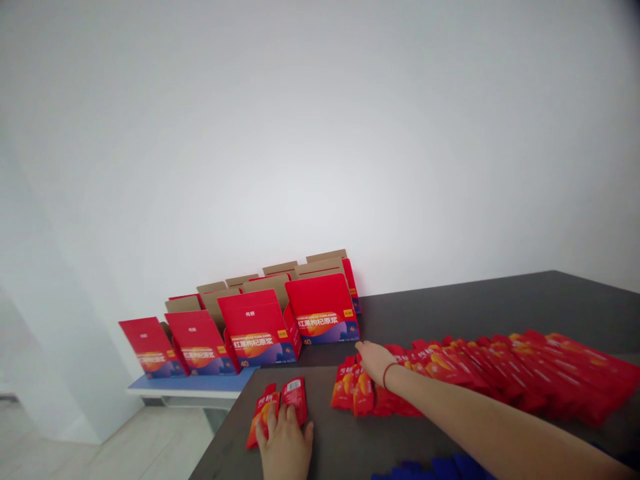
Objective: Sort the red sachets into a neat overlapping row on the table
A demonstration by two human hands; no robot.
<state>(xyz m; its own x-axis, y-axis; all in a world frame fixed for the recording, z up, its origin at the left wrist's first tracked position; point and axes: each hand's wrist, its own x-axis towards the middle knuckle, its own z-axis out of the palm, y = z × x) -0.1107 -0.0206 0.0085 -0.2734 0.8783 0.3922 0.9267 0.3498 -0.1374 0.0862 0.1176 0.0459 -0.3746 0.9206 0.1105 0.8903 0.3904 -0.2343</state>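
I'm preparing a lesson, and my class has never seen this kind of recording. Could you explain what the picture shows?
There is no machine: these are a person's two bare hands, pictured by one camera on the head, looking forward and down. The left hand lies over two red packets on a dark table. The right hand, with a red cord at the wrist, is at the left end of a long row of red packets; whether it grips one is hidden. Open red cartons stand near the wall, some on a blue surface. Blue items show at the bottom edge, too cut off to identify.
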